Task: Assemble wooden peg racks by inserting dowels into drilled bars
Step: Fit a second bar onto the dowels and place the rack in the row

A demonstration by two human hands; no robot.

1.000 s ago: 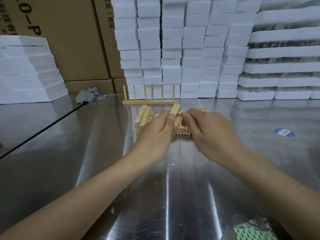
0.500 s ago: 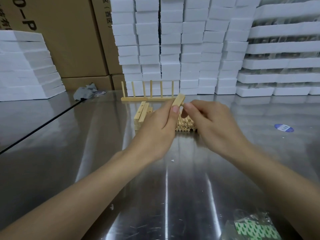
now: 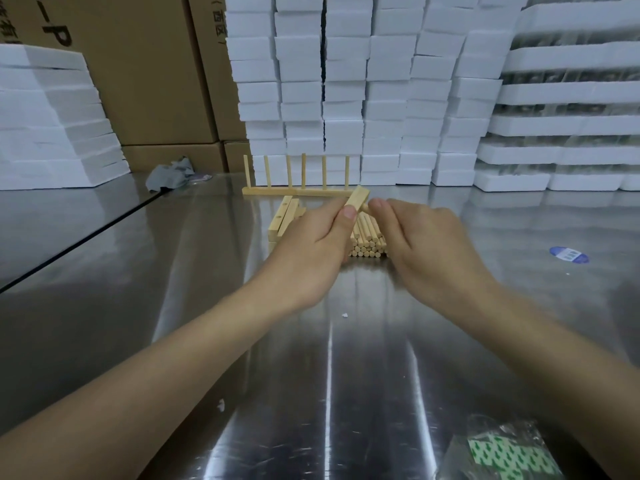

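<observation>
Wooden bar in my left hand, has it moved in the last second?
Yes. The bar has come up in view: its tip was below the base of the finished rack, and now it overlaps that base's right end.

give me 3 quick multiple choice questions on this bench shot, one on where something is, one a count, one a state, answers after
1. Where does the finished rack stand?
A) beyond the hands, in front of the white foam blocks
B) at the near edge by the bag
C) on top of the cardboard boxes

2. How many pegs stand in it?
A) three
B) six
C) nine

3. What is the left hand doing?
A) lying flat on the table
B) gripping a wooden bar
C) holding the grey cloth

Answers:
1 A: it stands past the pile of dowels, just before the foam.
2 B: six upright pegs show against the foam.
3 B: its thumb and fingers clamp the bar, while the right hand pinches a dowel at the bar's side.
</observation>
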